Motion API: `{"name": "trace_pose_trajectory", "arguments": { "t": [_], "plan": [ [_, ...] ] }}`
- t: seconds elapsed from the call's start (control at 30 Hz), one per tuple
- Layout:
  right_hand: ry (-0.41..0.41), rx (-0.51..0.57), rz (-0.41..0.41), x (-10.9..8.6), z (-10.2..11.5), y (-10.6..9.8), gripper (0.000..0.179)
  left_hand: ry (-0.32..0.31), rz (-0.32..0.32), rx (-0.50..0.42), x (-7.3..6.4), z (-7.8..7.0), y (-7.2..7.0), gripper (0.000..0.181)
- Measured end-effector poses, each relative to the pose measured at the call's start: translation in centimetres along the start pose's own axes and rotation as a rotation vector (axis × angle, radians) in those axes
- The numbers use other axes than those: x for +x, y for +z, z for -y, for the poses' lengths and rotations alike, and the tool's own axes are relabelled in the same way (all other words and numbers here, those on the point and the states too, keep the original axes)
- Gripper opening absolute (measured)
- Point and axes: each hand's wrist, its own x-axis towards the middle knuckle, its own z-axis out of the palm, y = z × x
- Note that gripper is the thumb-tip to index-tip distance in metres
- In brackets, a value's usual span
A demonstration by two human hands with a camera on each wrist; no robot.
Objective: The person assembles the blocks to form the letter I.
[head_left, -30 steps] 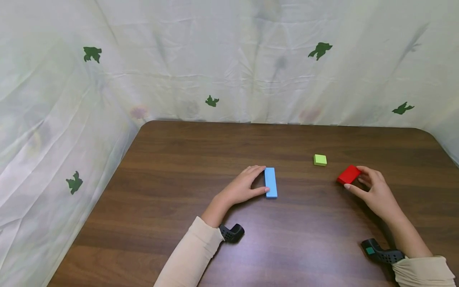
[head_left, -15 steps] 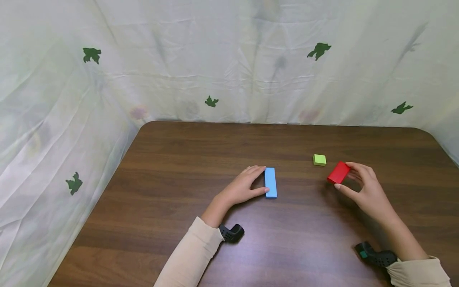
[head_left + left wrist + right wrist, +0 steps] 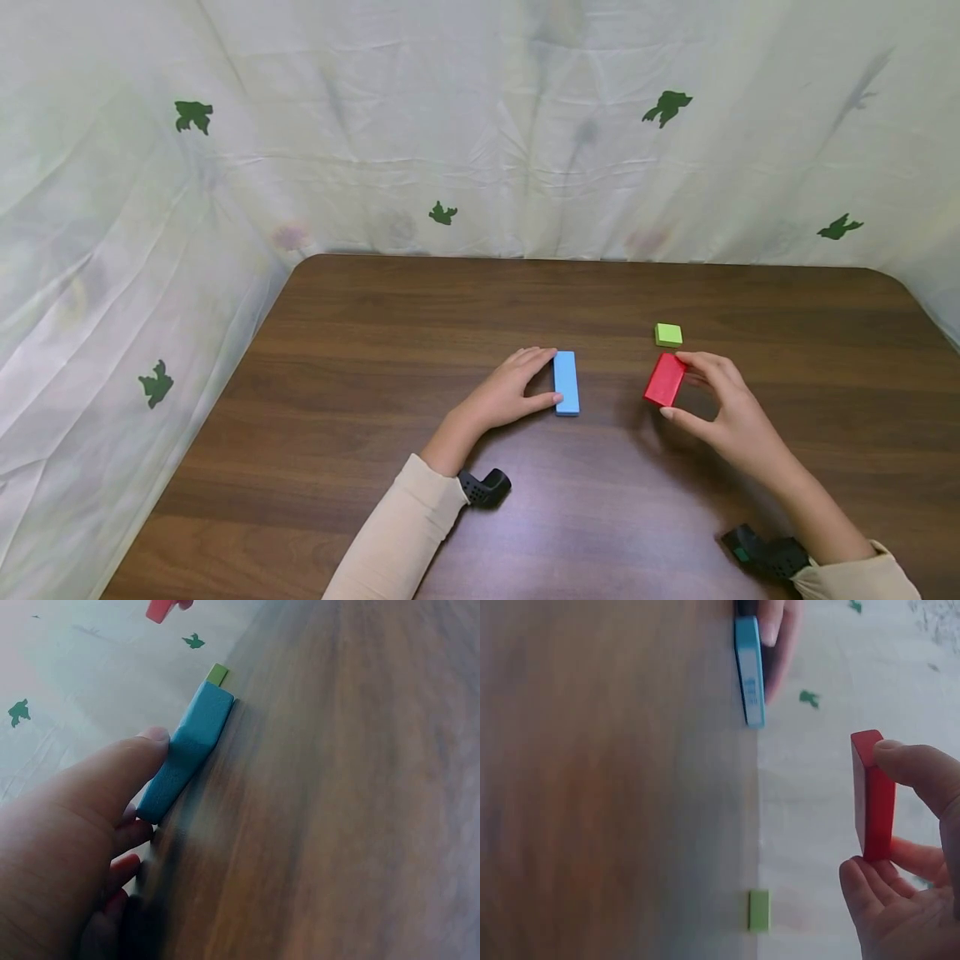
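Observation:
My left hand (image 3: 504,396) holds a long blue block (image 3: 567,385) that lies on the table, its thumb near the block's front end and its fingertips at the far end. In the left wrist view, the thumb lies against the side of the blue block (image 3: 187,754). A red rectangular block (image 3: 665,380) is pinched between the thumb and fingers of my right hand (image 3: 731,421), tilted and raised over the table. The right wrist view shows the red block (image 3: 882,806) well off the tabletop, gripped at both ends. Beyond it sits a small light-green block (image 3: 668,336).
The brown wood-grain table (image 3: 420,308) has rounded far corners. A pale curtain (image 3: 495,125) with green patches hangs behind it and along the left side. A black wrist camera (image 3: 486,488) is strapped to the left wrist, another black wrist camera (image 3: 765,553) to the right.
My right hand has carried the red block leftward and up off the table, turning it more upright, to just in front of the green block. The left hand and blue block have stayed put.

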Motion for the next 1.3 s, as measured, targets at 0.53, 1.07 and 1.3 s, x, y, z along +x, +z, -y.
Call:
{"name": "trace_pose_trajectory", "arguments": {
  "t": [0.53, 1.07, 1.3],
  "plan": [
    [-0.101, -0.002, 0.161, -1.0, 1.4, 3.0, 0.069, -0.008, -0.008, 0.002, 0.0, 0.0, 0.0, 0.068],
    [-0.141, -0.012, 0.299, -2.1, 1.6, 5.6, 0.065, -0.016, -0.007, -0.006, -0.1, 0.0, 0.2, 0.068],
    [-0.128, -0.025, 0.357, -2.1, 1.7, 6.3, 0.065, -0.017, -0.012, -0.011, -0.1, 0.1, 0.2, 0.068]
  ]
}}
